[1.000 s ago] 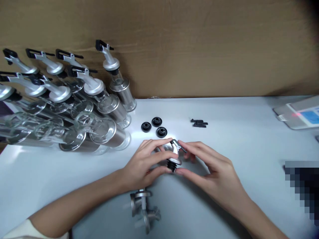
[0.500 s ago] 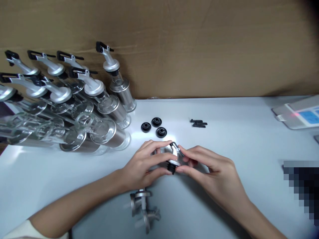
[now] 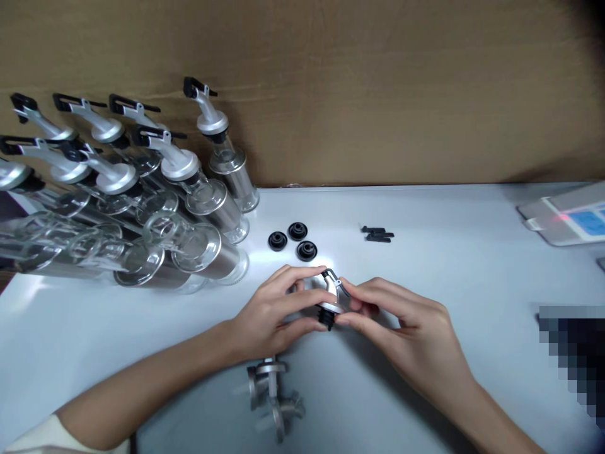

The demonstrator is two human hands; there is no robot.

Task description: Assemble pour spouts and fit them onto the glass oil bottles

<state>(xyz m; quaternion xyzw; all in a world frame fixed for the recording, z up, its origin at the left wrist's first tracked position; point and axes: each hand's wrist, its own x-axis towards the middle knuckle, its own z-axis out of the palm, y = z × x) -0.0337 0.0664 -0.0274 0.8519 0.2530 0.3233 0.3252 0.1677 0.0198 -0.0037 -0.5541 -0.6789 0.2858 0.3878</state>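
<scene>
Between both hands, above the white table, is a bottle pourer (image 3: pixel 331 301) with a silver spout, a black lever cap and a black ribbed stopper pointing down. My left hand (image 3: pixel 274 309) closes on its left side, index finger at the spout tip, thumb by the stopper. From the right, my right hand (image 3: pixel 401 321) pinches it at the lever's end and the base rim. Just beyond lie three black round stoppers (image 3: pixel 297 231). Several silver spout parts (image 3: pixel 274 397) lie near my left forearm, partly hidden by it.
Glass bottles with silver sleeves (image 3: pixel 235 183) crowd the left, several topped with pourers (image 3: pixel 174 157), others open-necked. Small black levers (image 3: pixel 378 234) lie on the table (image 3: pixel 449 252) behind my right hand. A grey device with a blue label (image 3: pixel 567 214) stands at right. Cardboard (image 3: pixel 354 94) backs the table.
Almost nothing differs. Both hands keep the same hold on the pourer, and the whole view has shifted very slightly.
</scene>
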